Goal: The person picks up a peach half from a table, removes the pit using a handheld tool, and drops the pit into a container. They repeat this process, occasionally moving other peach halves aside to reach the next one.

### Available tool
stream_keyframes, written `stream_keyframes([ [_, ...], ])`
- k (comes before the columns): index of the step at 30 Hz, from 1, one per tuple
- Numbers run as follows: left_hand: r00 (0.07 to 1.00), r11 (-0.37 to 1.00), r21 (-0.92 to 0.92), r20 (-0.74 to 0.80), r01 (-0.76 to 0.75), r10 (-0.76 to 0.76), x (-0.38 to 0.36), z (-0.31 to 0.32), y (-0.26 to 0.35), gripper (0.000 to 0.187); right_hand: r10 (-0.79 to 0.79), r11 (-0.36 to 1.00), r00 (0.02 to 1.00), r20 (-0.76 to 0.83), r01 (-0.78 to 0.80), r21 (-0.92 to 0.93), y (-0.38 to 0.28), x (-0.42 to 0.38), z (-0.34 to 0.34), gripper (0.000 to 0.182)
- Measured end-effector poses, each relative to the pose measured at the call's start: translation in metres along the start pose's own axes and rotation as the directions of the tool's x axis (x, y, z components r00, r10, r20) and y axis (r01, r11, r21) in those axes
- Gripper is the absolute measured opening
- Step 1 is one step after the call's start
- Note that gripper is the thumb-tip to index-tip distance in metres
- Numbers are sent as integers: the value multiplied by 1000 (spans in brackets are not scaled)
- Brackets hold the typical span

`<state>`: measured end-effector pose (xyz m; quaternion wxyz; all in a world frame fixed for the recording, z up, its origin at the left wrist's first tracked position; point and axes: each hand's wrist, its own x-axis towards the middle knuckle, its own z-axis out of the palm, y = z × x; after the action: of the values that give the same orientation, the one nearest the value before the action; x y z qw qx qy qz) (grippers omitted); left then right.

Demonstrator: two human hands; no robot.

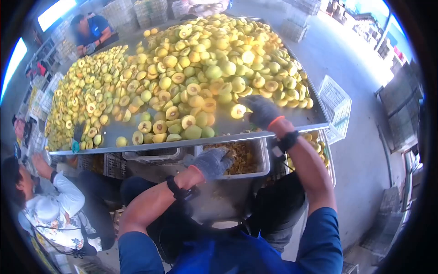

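My right hand (262, 111), in a grey glove, reaches over the near edge of the metal table. Its curled fingers are on a peach half (238, 111) whose cut face and brown centre point up at me. My left hand (211, 164), also gloved, hangs below the table rim over a pale plastic crate (261, 172) of brown peach pits (244, 157). Its fingers are bent together, and whatever they hold, if anything, is hidden. A large heap of yellow-green peaches (196, 59), many of them halved, spreads across the tabletop.
The metal table rim (191, 143) runs between my hands. A white crate (335, 102) stands by the table's right end, and another crate of peaches (319, 144) sits under its corner. One person (50, 210) sits at my left; another (93, 32) works at the far side.
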<state>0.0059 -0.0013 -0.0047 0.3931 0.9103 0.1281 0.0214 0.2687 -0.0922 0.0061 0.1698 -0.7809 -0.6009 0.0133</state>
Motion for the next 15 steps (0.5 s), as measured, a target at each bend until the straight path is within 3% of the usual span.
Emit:
stream_keyframes([
  [1, 998, 999, -1, -38, -55, 55, 5, 6, 0, 33, -89, 993, 993, -82, 81, -91, 8, 6, 13, 47],
  [2, 996, 990, -127, -64, -64, 56, -13, 4, -19, 33, -70, 964, 997, 41, 78, -255, -15, 14, 25, 46],
  [4, 991, 992, -99, -111, -83, 72, -16, -18, -37, 31, -65, 884, 997, 28, 71, -462, -31, 35, 48, 45],
  [8, 978, 995, -54, -195, -82, 70, -28, -41, -51, 30, 143, 945, 988, 63, -118, -304, -56, 37, 37, 48],
  [9, 967, 994, -60, -244, -94, 77, -29, -46, -51, 29, 190, 982, 982, -2, -190, 5, -52, 31, 42, 49],
  [10, 953, 992, -62, -290, -108, 85, -29, -51, -51, 28, 255, 921, 965, -53, -226, 318, -45, 22, 52, 50],
  [11, 946, 983, -131, -315, -127, 80, -30, -54, -52, 27, 332, 767, 940, -82, -219, 603, -41, 14, 56, 52],
  [14, 934, 937, -305, -353, -172, 57, -34, -60, -48, 25, 406, 212, 913, 46, -143, 967, -104, 1, 12, 48],
  [15, 933, 924, -340, -358, -174, 44, -37, -64, -43, 24, 393, 186, 917, 70, -154, 970, -105, -5, 13, 50],
])
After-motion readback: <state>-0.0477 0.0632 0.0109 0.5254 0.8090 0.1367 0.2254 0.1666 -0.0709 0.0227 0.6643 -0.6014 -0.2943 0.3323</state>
